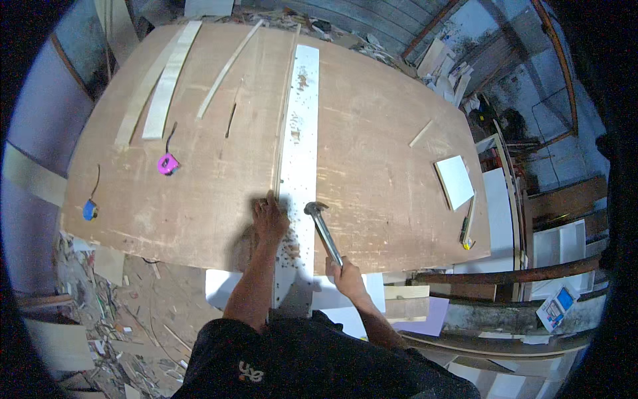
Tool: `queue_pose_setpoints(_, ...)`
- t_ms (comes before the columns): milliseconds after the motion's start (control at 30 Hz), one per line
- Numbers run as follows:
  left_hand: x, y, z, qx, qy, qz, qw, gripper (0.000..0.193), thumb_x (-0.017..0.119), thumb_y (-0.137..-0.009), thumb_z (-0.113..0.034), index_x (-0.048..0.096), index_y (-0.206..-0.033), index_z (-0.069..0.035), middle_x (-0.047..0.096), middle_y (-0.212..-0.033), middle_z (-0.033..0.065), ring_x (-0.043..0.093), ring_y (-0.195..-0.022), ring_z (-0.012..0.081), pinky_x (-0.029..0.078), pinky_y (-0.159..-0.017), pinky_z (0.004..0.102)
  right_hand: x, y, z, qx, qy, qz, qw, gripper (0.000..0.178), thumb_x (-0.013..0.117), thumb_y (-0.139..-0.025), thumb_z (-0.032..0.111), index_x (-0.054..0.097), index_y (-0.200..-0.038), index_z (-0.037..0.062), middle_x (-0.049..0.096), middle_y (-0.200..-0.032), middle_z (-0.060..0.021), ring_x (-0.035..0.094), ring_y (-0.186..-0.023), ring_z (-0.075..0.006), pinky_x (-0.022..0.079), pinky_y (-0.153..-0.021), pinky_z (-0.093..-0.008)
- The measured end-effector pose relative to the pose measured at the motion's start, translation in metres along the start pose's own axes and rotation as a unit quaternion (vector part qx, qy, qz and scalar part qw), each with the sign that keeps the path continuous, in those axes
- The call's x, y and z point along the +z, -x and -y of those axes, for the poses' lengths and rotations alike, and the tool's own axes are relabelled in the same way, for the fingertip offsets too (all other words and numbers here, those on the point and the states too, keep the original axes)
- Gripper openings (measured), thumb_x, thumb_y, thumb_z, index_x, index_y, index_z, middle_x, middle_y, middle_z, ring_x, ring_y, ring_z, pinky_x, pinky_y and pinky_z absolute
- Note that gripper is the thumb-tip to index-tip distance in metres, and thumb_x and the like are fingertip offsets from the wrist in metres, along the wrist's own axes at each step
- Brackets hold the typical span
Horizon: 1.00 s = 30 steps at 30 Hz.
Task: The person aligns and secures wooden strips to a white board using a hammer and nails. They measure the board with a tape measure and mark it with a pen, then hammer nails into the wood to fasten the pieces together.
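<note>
A long white board (306, 153) runs away from me across the middle of the table, with many small dark bits that look like nails scattered on it. Along its left side lies a thin wooden strip (287, 110). My left hand (270, 221) is at the strip and the board's left edge, fingers bent and closed together; what they pinch is too small to make out. In my right hand (348, 279) is the handle of a claw hammer (325, 233). The hammer's head is over the board's right edge, a little right of my left hand.
On the wide brown tabletop (385, 199) lie a pink tape measure (168, 163), a blue tape measure (90, 210), pale wooden strips (174, 80) and a small white panel (454, 183). A yellow-ended tool (466, 233) is near the right edge. Wood scraps (126, 319) litter the floor at left.
</note>
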<state>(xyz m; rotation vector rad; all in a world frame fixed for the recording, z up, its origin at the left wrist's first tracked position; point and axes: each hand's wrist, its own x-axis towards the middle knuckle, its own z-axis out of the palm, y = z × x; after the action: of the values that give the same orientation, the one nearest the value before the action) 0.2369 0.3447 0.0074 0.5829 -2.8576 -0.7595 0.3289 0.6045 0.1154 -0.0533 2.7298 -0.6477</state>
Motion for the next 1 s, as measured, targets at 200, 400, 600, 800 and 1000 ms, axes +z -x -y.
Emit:
queue_pose_setpoints(200, -0.009, -0.036, -0.008, -0.037, 0.078, 0.029, 0.996, 0.057, 0.071, -0.088, -0.029, 0.050, -0.134, -0.003, 0.062, -0.127, 0.0264, 0.059, -0.119, 0.0450, 0.049, -0.097, 0.0582, -0.031, -0.090, 0.042, -0.081, -0.103, -0.122, 0.984, 0.036, 0.053, -0.106, 0.036, 0.065, -0.113, 0.0030, 0.069, -0.079, -0.0227, 0.070, -0.069, -0.0420, 0.055, -0.064, -0.0470)
queue_pose_setpoints(400, -0.003, -0.041, -0.019, -0.068, 0.016, -0.042, 0.997, 0.058, 0.061, -0.099, -0.029, 0.045, -0.145, 0.001, 0.054, -0.140, 0.0282, 0.054, -0.129, 0.0441, 0.042, -0.107, 0.0602, -0.064, -0.204, 0.080, -0.183, -0.175, -0.308, 0.917, 0.024, 0.053, -0.108, 0.023, 0.061, -0.103, 0.0008, 0.063, -0.070, -0.0206, 0.064, -0.062, -0.0396, 0.049, -0.059, -0.0467)
queue_pose_setpoints(600, -0.019, -0.044, -0.019, -0.078, 0.073, 0.086, 0.991, 0.062, 0.061, -0.098, -0.030, 0.043, -0.147, 0.005, 0.051, -0.145, 0.0301, 0.050, -0.134, 0.0453, 0.039, -0.110, 0.0590, -0.034, -0.258, 0.065, -0.057, 0.000, -0.118, 0.991, 0.045, 0.052, -0.102, 0.038, 0.062, -0.104, -0.0060, 0.070, -0.085, -0.0315, 0.074, -0.083, -0.0442, 0.058, -0.074, -0.0512)
queue_pose_setpoints(800, -0.036, -0.051, -0.023, -0.095, 0.090, 0.126, 0.983, 0.061, 0.062, -0.098, -0.031, 0.043, -0.145, 0.003, 0.049, -0.146, 0.0309, 0.050, -0.134, 0.0463, 0.040, -0.109, 0.0594, -0.051, -0.245, 0.057, -0.067, -0.142, -0.103, 0.982, 0.041, 0.053, -0.104, 0.036, 0.065, -0.098, -0.0023, 0.069, -0.079, -0.0279, 0.072, -0.079, -0.0437, 0.056, -0.072, -0.0505)
queue_pose_setpoints(1000, -0.042, -0.082, -0.037, -0.083, 0.098, 0.087, 0.988, 0.060, 0.063, -0.097, -0.029, 0.043, -0.144, 0.002, 0.050, -0.142, 0.0316, 0.051, -0.130, 0.0485, 0.043, -0.108, 0.0581, -0.052, -0.286, 0.065, -0.071, -0.135, -0.191, 0.970, 0.041, 0.055, -0.101, 0.035, 0.064, -0.094, -0.0040, 0.067, -0.079, -0.0307, 0.070, -0.077, -0.0488, 0.055, -0.069, -0.0521)
